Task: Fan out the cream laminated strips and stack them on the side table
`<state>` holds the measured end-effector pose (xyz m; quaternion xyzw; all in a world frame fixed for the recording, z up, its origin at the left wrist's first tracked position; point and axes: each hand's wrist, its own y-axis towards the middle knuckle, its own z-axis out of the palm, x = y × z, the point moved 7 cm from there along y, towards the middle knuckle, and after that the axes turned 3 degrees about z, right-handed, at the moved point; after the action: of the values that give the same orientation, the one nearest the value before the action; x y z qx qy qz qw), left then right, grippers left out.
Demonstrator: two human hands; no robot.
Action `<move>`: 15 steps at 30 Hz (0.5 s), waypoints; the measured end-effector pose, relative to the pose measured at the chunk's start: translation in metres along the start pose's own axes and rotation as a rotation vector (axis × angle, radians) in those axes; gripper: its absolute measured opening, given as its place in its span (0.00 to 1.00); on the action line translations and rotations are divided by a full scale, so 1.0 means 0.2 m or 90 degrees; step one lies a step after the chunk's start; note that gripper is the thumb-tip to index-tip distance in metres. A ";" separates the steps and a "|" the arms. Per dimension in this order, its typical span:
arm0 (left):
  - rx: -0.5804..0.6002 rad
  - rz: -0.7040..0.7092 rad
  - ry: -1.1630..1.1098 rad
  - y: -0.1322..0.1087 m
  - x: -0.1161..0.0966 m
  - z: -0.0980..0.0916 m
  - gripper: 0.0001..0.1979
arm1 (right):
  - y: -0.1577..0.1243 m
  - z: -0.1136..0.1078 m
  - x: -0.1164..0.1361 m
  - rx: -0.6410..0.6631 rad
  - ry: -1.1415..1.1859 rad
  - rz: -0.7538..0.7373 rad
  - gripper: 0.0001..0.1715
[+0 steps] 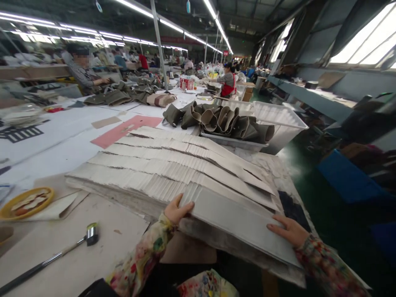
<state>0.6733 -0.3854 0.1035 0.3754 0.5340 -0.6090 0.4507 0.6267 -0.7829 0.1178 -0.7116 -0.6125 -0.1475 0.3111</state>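
Note:
Rows of overlapping pale strips (148, 165), like fabric or thin board, lie fanned out across the table in front of me. At the near end of the fan is a flat grey-white panel (232, 218). My left hand (177, 211) is closed on its left end, thumb and forefinger at the edge. On the far right edge my right hand (289, 231) grips the same panel, its thumb and forefinger showing while the other fingers are hidden. A hammer (92, 234) with a metal head rests on the table to the left, apart from my hands.
Dark olive folded pieces (216, 119) fill a shallow tray beyond the strips, beside a translucent plastic bin (278, 119). A yellow-rimmed basket (46, 202) stands at the left, and a pink sheet (133, 128) lies behind the strips. Several people work farther back. A post (159, 45) rises behind the table.

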 end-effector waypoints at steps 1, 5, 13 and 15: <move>0.014 0.023 0.022 0.07 -0.07 0.08 0.31 | 0.12 -0.07 -0.06 0.001 -0.001 0.006 0.31; 0.059 0.049 0.110 0.43 -0.27 0.43 0.28 | 0.61 -0.30 -0.23 -0.015 0.002 -0.030 0.33; -0.059 0.010 0.442 1.22 -0.43 0.77 0.21 | 1.48 -0.49 -0.47 -0.031 -0.056 -0.064 0.41; -0.082 0.032 0.501 1.37 -0.46 0.80 0.21 | 1.64 -0.51 -0.52 -0.072 -0.065 -0.076 0.43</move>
<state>0.9662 -0.5362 0.1285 0.5636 0.6938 -0.3728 0.2493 0.9392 -0.9458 0.0490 -0.6967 -0.6597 -0.1633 0.2296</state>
